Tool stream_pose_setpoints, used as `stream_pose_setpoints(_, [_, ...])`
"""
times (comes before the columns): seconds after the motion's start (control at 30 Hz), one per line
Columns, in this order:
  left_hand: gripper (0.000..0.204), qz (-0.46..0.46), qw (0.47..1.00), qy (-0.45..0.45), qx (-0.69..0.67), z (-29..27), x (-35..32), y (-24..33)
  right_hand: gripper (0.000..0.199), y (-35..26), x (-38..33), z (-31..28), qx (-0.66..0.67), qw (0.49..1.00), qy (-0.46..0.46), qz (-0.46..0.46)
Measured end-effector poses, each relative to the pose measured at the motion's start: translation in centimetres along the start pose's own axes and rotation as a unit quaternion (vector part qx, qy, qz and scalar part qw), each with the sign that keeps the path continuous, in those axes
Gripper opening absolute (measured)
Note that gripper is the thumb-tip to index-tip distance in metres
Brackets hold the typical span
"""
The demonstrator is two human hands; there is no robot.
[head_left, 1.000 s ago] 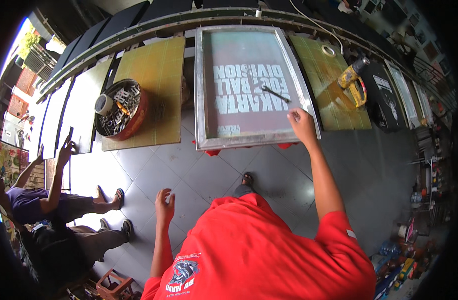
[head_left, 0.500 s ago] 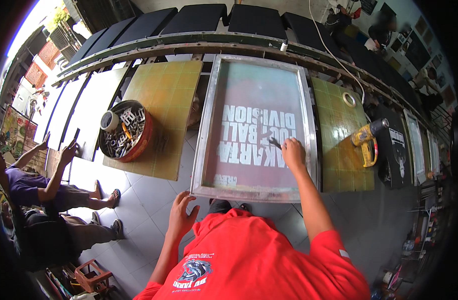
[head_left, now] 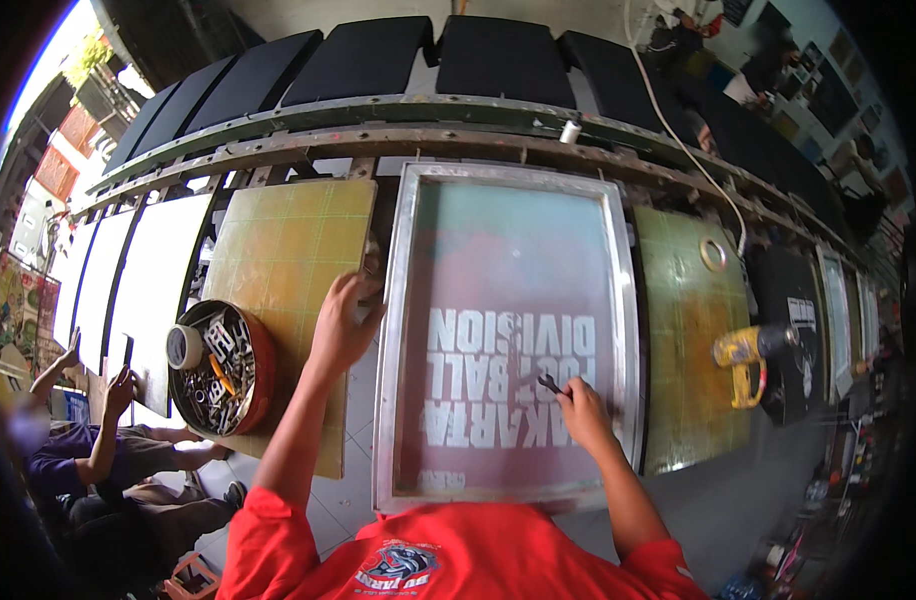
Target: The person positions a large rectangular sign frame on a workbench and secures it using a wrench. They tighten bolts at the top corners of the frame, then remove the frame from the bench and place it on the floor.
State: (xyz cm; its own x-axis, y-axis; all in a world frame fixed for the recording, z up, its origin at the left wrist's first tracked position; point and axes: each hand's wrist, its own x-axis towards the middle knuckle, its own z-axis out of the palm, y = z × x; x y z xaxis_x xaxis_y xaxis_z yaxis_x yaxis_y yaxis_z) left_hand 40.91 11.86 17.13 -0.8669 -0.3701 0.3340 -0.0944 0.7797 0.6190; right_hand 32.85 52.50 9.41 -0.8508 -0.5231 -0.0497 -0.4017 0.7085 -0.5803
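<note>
A screen printing frame (head_left: 518, 495) with metal edges lies in front of me, its mesh carrying pale block lettering. My right hand (head_left: 582, 405) is closed around a small dark spanner (head_left: 549, 384), held over the lower right part of the mesh. The spanner's forked head points left. Beside the frame's left rail is my left hand (head_left: 346, 325), its thumb apart from the fingers and nothing visible in it. Whether its fingertips touch anything at the board's edge, I cannot tell.
A round red tin (head_left: 261, 375) of metal hardware and a tape roll (head_left: 185, 347) sits on the left yellow board (head_left: 288, 230). A yellow cordless drill (head_left: 746, 362) and another tape roll (head_left: 713, 254) lie to the right. Black platens (head_left: 358, 60) line the far side. People stand at left.
My left hand has moved from the frame's near left corner up along its left side. My right hand stays over the mesh with the spanner. The view has shifted, so the table appears lower.
</note>
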Motion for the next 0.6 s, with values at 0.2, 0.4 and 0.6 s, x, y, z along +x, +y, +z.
stream_pose_setpoints(0.2, [0.036,0.003,0.999,0.015,0.038,7.0,17.5,-7.4,0.01,-0.2,6.5,-0.5,0.262,0.959,0.039,0.102])
stream_pose_setpoints(0.4, [0.042,-0.288,0.952,-0.049,-0.091,14.2,29.5,-16.8,0.008,-0.4,12.1,1.0,0.427,0.897,0.047,0.106])
stream_pose_setpoints(0.6, [0.024,-0.395,0.87,-0.222,-0.197,14.8,32.6,-18.8,0.006,0.0,13.5,1.6,0.428,0.896,0.043,0.109])
